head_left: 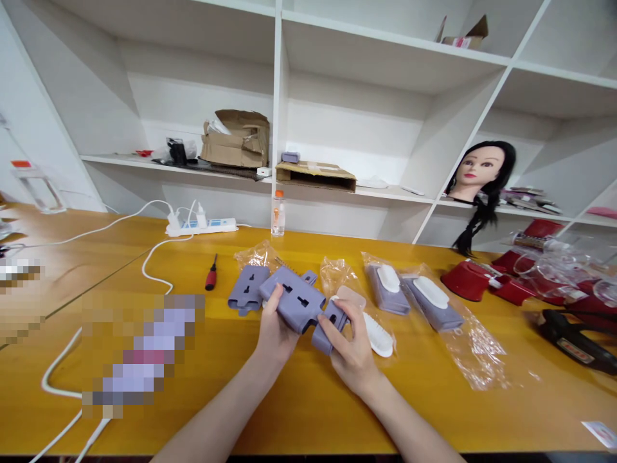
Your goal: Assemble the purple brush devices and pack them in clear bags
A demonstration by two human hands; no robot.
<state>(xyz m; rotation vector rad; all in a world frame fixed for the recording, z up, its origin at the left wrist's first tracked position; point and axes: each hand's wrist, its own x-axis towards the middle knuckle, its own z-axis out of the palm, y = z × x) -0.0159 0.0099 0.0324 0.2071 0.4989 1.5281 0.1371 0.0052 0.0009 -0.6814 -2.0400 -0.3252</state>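
Note:
My left hand (276, 331) grips a purple plastic casing (292, 297) with keyhole-shaped slots, thumb on top and the other fingers beneath. At the casing's right end, my right hand (354, 350) is closed on a smaller purple piece (322, 337). The two pieces meet or nearly meet; whether they are joined I cannot tell. A similar purple slotted part (248, 287) lies on the table just left of the casing. Partly behind my right hand rests a white oval part (380, 334) with a ridged edge.
Two purple units with white oval tops, one (389, 288) beside another (434, 302), lie in clear plastic. A red-handled screwdriver (211, 278) is to the left. White cables run from a power strip (202, 227). Red devices (466, 280) and a black object (576, 341) stand at right.

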